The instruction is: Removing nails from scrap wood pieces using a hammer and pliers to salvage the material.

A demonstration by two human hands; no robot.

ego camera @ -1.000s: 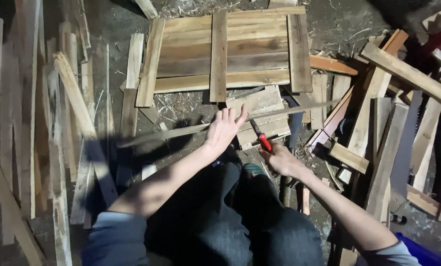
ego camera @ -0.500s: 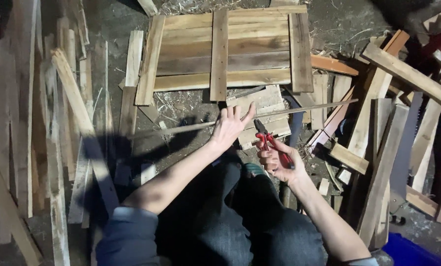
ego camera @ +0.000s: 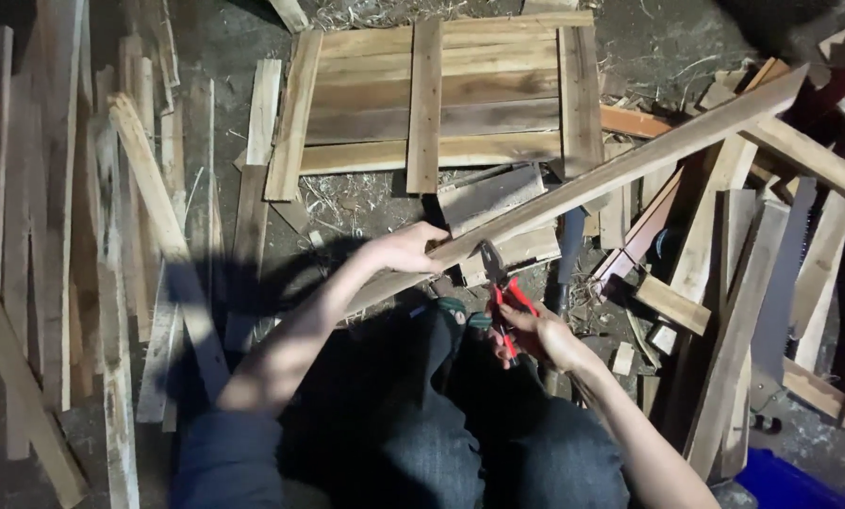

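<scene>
Lifted since before, slat [ego camera: 621, 165] in left hand [ego camera: 405, 249] (tilted), right hand [ego camera: 540, 335] gripping pliers [ego camera: 501, 287].

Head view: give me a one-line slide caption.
Left hand lifts a long wooden slat while right hand holds red-handled pliers.

A dirt floor [ego camera: 210, 38], dark and strewn with straw and wood chips, is covered almost everywhere by timber. A slatted wooden panel [ego camera: 441, 94], made of pale boards crossed by three battens, is laid flat at the top centre. Long thin slats [ego camera: 64, 236] are piled along the left side, and a looser heap of planks [ego camera: 753, 283] is spread on the right. Short offcuts [ego camera: 498, 203] are scattered just below the panel. A blue container [ego camera: 800, 485] is seen at the lower right corner.
</scene>
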